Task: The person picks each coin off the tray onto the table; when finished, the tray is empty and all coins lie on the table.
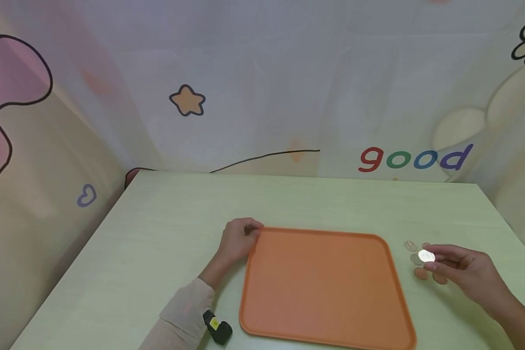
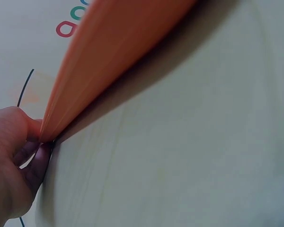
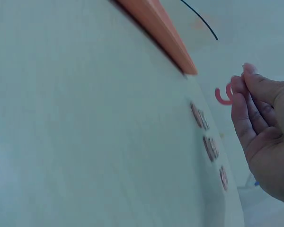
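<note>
An orange tray [image 1: 328,284] lies on the table, its inside bare. At its far left corner my left hand [image 1: 238,239] pinches the rim; the left wrist view has the fingers [image 2: 35,163] around that corner. To the right of the tray, my right hand [image 1: 468,272] pinches a shiny silver coin [image 1: 426,256] between thumb and fingertips, above the table. Several other coins, silver and copper-coloured, lie just below and beyond it, among them a silver coin [image 1: 411,246] and a copper-coloured coin [image 1: 421,273]. The held coin is hidden in the right wrist view.
The pale green table [image 1: 157,233] ends at a printed cloth backdrop [image 1: 262,97] at the back and sides. A black strap with a small device [image 1: 218,328] sits at my left sleeve, close to the tray's near left corner.
</note>
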